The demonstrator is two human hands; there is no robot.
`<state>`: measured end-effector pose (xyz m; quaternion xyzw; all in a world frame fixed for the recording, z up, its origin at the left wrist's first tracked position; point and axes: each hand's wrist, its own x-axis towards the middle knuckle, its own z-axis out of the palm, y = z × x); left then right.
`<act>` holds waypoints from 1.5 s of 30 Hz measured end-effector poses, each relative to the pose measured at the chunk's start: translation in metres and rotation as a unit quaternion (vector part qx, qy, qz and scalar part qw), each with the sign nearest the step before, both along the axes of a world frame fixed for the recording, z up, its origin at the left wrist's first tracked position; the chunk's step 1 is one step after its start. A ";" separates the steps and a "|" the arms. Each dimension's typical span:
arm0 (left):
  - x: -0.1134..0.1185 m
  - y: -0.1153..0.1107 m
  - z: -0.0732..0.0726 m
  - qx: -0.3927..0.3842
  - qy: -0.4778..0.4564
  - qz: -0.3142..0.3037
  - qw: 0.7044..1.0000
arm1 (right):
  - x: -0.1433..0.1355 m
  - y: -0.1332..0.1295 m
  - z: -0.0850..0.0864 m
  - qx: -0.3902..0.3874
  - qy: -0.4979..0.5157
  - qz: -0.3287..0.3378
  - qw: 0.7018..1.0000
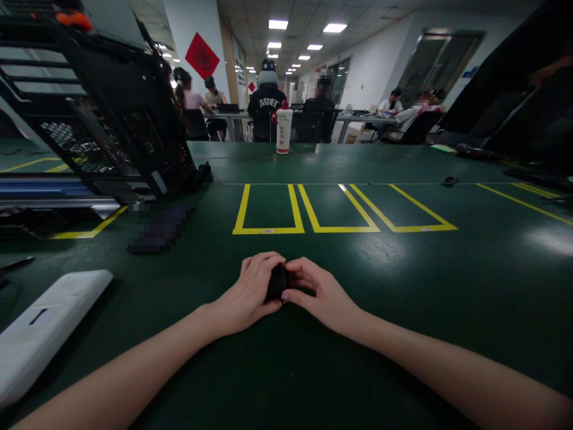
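Note:
Just above the dark green tabletop (pixel 286 364), or resting on it, a small black rounded object (pixel 276 283) sits between my two hands. A rim or seam runs down its right side; what kind of thing it is I cannot make out. My left hand (pixel 253 286) wraps around its left side, fingers over the top and thumb below. From the right, my right hand (pixel 316 291) pinches its edge with thumb and fingertips. Much of the object is hidden behind the fingers.
Yellow tape outlines (pixel 268 230) mark the table ahead. A black computer case (pixel 111 113) and a white oblong device (pixel 54 322) stand left, near a blurred dark flat object (pixel 160 230). A white cup (pixel 283 131) stands farther back, a small black ring (pixel 450 180) right. People sit beyond.

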<state>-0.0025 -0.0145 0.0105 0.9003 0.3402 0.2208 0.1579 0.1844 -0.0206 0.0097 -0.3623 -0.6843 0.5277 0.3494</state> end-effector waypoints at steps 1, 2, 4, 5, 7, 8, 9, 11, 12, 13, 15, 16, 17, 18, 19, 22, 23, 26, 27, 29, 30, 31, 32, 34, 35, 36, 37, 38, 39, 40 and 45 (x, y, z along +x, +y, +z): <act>0.000 0.000 0.000 0.000 0.001 0.001 1.000 | 0.000 0.000 0.000 0.003 0.002 -0.001 1.000; 0.000 0.000 0.000 -0.002 0.001 0.003 1.000 | -0.001 0.000 0.000 0.000 0.007 -0.002 1.000; 0.000 0.000 0.001 -0.007 -0.001 0.006 1.000 | -0.001 0.001 0.001 -0.017 0.018 -0.003 1.000; 0.000 0.000 0.002 -0.010 -0.003 0.006 1.000 | 0.000 0.002 0.002 -0.028 0.022 -0.002 0.999; 0.000 0.000 0.003 -0.012 -0.009 0.004 1.000 | 0.000 0.003 0.003 -0.051 0.024 -0.003 0.998; 0.000 0.000 0.003 -0.011 -0.011 0.002 1.000 | 0.001 0.004 0.003 -0.062 0.021 -0.006 0.998; 0.000 0.000 0.003 -0.009 -0.013 0.001 1.000 | 0.001 0.005 0.003 -0.073 0.017 -0.007 0.997; 0.000 0.000 0.003 -0.005 -0.012 -0.001 1.000 | 0.002 0.005 0.002 -0.083 0.010 -0.004 0.997; 0.000 0.000 0.002 -0.005 -0.010 0.000 1.000 | 0.002 0.005 0.001 -0.084 0.010 0.004 0.996; 0.000 0.000 0.002 -0.006 -0.008 0.003 1.000 | 0.001 0.005 0.001 -0.083 0.013 0.015 0.996; 0.000 0.001 0.001 -0.008 -0.005 0.007 1.000 | 0.001 0.003 0.000 -0.068 0.022 0.029 0.997; 0.001 0.001 0.000 -0.006 -0.004 0.007 1.000 | 0.001 0.002 0.000 -0.052 0.024 0.030 0.998; 0.001 0.001 0.000 -0.003 -0.004 0.006 1.000 | 0.000 0.001 0.000 -0.032 0.021 0.027 0.999; 0.001 0.001 0.000 0.001 -0.003 0.002 1.000 | 0.000 0.000 0.000 -0.013 0.015 0.023 1.000; 0.001 0.001 0.000 0.005 -0.003 0.000 1.000 | 0.000 -0.001 0.000 0.002 0.009 0.015 1.000; 0.001 0.001 0.001 0.003 -0.005 -0.004 1.000 | -0.002 0.000 -0.002 0.000 0.014 -0.004 1.000; 0.001 0.000 0.002 0.001 -0.007 -0.003 1.000 | -0.002 0.001 -0.002 -0.014 0.022 -0.008 1.000; 0.001 0.000 0.002 -0.007 -0.008 0.002 1.000 | -0.003 0.005 -0.003 -0.058 0.032 -0.014 0.998; 0.001 0.000 0.002 -0.007 -0.008 0.002 1.000 | -0.003 0.005 -0.003 -0.069 0.029 -0.014 0.997; 0.000 0.001 0.002 -0.006 -0.008 -0.003 1.000 | -0.002 0.005 -0.002 -0.075 0.020 -0.008 0.997; 0.000 0.001 0.002 -0.005 -0.009 -0.005 1.000 | -0.002 0.003 -0.002 -0.073 0.017 -0.001 0.997; 0.000 0.001 0.002 -0.005 -0.010 -0.005 1.000 | -0.002 0.002 -0.001 -0.065 0.012 0.003 0.998; 0.000 0.001 0.002 -0.007 -0.010 -0.004 1.000 | -0.002 0.000 -0.001 -0.052 0.006 0.004 0.999; 0.000 0.000 0.002 -0.010 -0.007 -0.002 1.000 | -0.002 -0.005 -0.001 -0.013 -0.014 -0.005 1.000; 0.000 0.000 0.002 -0.011 -0.006 -0.002 1.000 | -0.002 -0.006 -0.001 0.008 -0.024 -0.010 1.000; 0.000 0.000 0.003 -0.011 -0.007 -0.003 1.000 | -0.002 -0.007 -0.001 0.024 -0.034 -0.014 0.999; 0.000 0.000 0.003 -0.010 -0.008 -0.003 1.000 | -0.003 -0.008 -0.001 0.035 -0.037 -0.021 0.998; 0.000 0.000 0.003 -0.008 -0.011 -0.002 1.000 | -0.003 -0.007 -0.002 0.037 -0.037 -0.026 0.998; 0.000 0.000 0.004 -0.005 -0.013 -0.001 1.000 | -0.003 -0.007 -0.002 0.032 -0.032 -0.030 0.999; 0.000 0.000 0.004 -0.003 -0.015 0.000 1.000 | -0.004 -0.005 -0.002 0.020 -0.024 -0.032 0.999; 0.001 0.001 0.003 -0.007 -0.009 -0.001 1.000 | -0.004 0.000 0.000 -0.045 0.000 -0.024 0.999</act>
